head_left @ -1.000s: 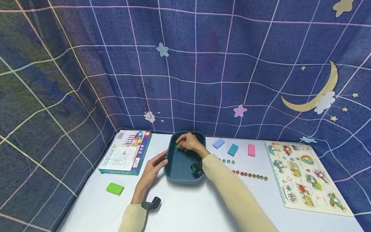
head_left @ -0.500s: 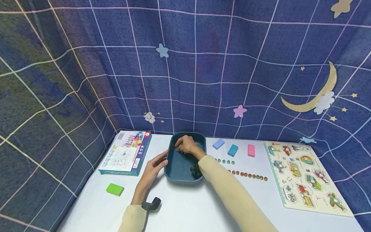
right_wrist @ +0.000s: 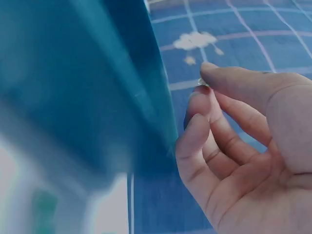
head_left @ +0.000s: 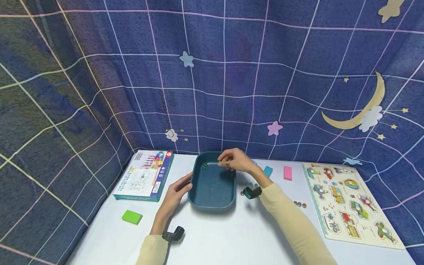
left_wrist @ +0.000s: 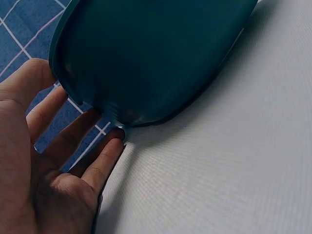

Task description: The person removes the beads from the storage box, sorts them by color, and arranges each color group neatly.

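Observation:
A dark teal plastic tray stands on the white cloth. My left hand touches its left outer side with loosely extended fingers; the left wrist view shows the fingertips against the tray wall. Over the tray's right rim is my right hand, with a small clear glass marble pinched between thumb and forefinger. Several green glass marbles lie inside the tray at its far left. On the cloth, brown-orange marbles and a row of green ones are partly hidden by my right arm.
A boxed toy set lies at the left, behind a green block. Right of the tray are a teal block, a pink block and a mostly hidden blue one. A wooden puzzle board lies far right; a patterned curtain hangs behind.
My right hand has moved right, from inside the tray's far left to above its right rim. The green marbles at that spot have come into view. My left hand stays in place.

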The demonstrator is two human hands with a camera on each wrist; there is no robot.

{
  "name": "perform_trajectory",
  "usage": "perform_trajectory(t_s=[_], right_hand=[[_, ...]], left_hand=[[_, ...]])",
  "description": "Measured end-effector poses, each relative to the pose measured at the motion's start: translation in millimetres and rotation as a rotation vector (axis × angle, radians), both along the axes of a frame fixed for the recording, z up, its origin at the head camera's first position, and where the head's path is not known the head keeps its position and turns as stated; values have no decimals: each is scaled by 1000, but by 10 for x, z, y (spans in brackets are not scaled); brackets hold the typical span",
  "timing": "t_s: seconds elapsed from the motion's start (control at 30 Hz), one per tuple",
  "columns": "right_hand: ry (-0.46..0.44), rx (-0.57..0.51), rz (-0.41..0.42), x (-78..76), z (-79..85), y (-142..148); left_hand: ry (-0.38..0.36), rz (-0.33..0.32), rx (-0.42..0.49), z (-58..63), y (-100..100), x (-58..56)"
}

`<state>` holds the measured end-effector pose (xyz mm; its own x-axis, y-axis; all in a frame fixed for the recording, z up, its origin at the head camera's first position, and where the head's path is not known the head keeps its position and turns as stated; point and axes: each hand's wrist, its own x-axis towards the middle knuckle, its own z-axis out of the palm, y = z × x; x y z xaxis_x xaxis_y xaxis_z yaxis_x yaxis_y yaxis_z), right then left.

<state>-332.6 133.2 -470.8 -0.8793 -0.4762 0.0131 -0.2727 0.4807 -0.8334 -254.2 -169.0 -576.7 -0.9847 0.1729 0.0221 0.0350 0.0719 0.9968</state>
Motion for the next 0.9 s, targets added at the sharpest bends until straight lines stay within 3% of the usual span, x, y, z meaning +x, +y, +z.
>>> perform_trajectory(t_s=[0.1,0.23,0.43,0.6,0.9], right_hand=[[13,-19,-71,174,-104,394],[21,12,-195,430,-366,917],[29,76,-292,730,-636,1491],[37,151,-338,837,-669,1635],[23,185,-315,821,-686,1643]], left_hand=[[-6,4,-6,-2,-2,13],[-16,-3,-9,-6,-7,19],[-7,-16,-4,-21,0,4],[2,-15,-5,-8,-16,0],[-10,-10,-9,-2,-20,-12]])
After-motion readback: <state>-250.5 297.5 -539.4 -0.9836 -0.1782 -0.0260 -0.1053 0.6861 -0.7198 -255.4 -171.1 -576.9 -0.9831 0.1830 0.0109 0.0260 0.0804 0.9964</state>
